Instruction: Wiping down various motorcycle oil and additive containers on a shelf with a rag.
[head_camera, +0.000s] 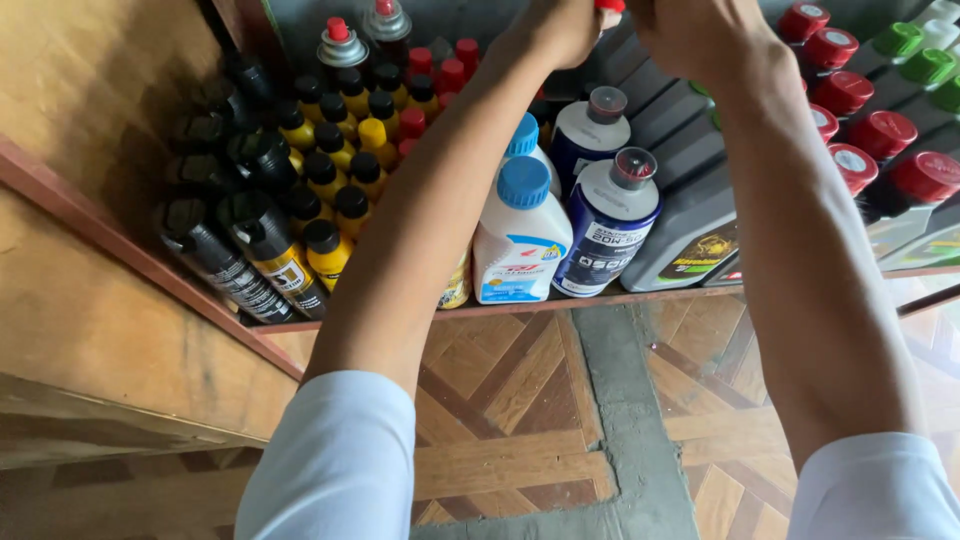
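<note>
Bottles (330, 190) left on shelf (500, 305), jugs (690, 210) right, floor (540, 400) below.

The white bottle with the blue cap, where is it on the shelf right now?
In the head view the white bottle with the blue cap stands at the shelf's front edge, centre, between the person's forearms, a dark blue bottle immediately on its right.

Cut off by the top edge: left hand (560, 25) and right hand (700, 25), fingers out of sight, clasped on a red cap (609, 5); grip unclear. Yellow bottle (456, 285) mostly hidden behind the forearm
</note>
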